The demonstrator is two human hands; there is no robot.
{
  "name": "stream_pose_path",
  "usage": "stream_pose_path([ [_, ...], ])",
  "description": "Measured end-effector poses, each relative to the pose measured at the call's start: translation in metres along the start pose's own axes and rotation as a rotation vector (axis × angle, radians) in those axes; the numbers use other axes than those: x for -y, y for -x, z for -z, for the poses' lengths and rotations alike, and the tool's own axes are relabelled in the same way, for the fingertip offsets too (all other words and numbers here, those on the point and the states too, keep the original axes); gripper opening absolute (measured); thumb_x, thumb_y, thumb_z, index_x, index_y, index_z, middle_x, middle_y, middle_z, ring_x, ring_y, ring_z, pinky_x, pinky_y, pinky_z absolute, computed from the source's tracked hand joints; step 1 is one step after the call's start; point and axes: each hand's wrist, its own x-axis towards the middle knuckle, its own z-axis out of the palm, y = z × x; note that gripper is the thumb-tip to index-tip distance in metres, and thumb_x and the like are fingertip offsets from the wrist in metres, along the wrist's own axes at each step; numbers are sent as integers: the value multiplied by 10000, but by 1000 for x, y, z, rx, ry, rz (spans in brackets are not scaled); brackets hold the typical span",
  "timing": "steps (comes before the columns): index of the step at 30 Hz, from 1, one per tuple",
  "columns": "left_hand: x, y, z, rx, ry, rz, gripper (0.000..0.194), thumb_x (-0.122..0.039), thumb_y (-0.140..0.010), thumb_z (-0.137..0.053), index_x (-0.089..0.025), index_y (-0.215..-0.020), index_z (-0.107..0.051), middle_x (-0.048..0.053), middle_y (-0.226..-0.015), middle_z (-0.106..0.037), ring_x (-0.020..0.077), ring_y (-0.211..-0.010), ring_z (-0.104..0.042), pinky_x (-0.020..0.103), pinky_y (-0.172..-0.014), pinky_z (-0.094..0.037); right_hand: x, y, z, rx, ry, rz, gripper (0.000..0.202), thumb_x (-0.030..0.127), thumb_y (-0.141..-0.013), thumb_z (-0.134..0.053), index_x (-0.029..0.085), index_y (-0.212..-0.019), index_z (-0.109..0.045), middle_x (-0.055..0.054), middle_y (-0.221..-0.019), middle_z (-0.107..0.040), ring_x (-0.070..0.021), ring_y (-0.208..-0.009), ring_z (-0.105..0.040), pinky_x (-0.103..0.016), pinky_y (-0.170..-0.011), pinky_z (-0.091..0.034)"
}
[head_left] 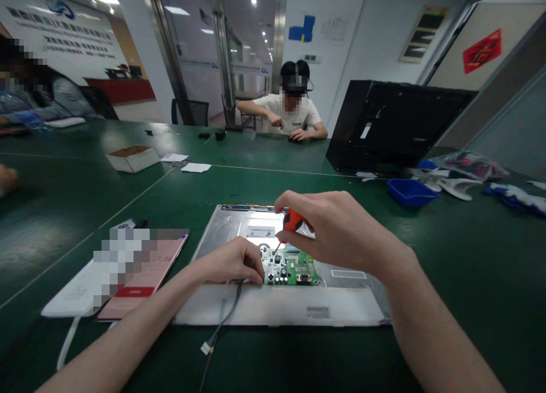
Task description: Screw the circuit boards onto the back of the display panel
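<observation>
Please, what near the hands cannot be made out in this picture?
Head view:
Screwdriver, tip: too small to tell exactly what it touches.
Circuit board, lower-left corner: covered by the left hand.
Black cable, lower end: cut off by the bottom edge.

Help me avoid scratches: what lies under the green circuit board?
The silver display panel shows around the green circuit board, which lies over it; anything directly beneath is covered.
</observation>
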Motion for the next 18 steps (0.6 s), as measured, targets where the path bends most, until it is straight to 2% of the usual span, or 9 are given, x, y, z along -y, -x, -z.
stream_pose_path([
  [6,0,-3,-2,-9,-48,-84,81,-267,-745,-739,-190,-766,-749,2,-722,-632,118,-679,-571,230,-640,-442,1,-1,-1,4,8,-1,218,343,-860,-571,211,-1026,-519,31,-803,-652,-133,-673,-576,-242,-544,-288],
  [18,3,-2,-3,5,-49,-106,74,-273,-755,-736,-203,-773,-752,-6,-717,-614,109,-676,-554,226,-634,-433,2,-1,-3,38,-18,17,186,317,-864,-567,212,-1007,-511,29,-821,-665,-131,-689,-590,-244,-561,-305],
])
